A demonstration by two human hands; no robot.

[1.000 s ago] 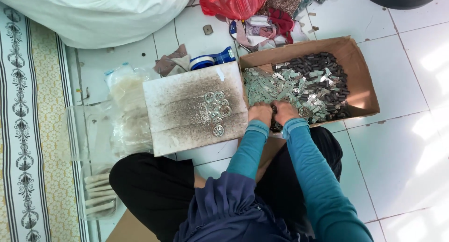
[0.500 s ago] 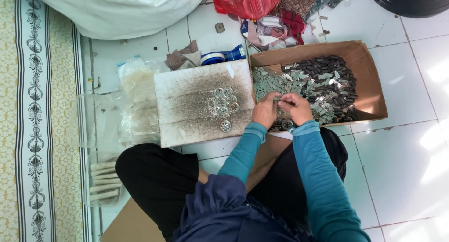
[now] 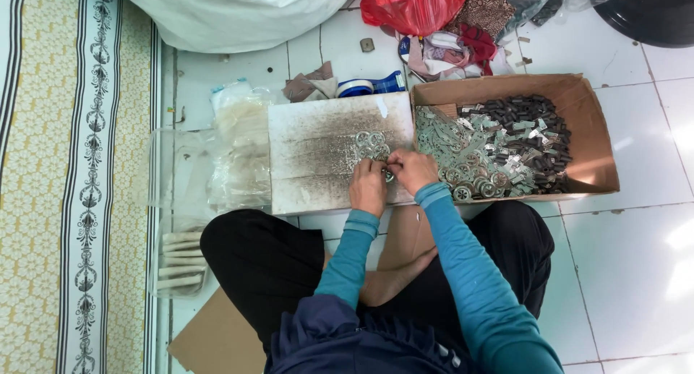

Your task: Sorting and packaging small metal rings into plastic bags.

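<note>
Together, both hands (image 3: 390,179) on a small round metal piece (image 3: 389,176), axis indiscernible.

left hand (image 3: 369,187), right hand (image 3: 413,170) touching (fingers curled, pinching).

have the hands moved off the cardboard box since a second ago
Yes. Both hands, left hand and right hand, shifted left from the cardboard box onto the stained board, beside the metal rings.

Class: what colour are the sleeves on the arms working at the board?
Teal blue sleeves, clearest in the head view.
</note>
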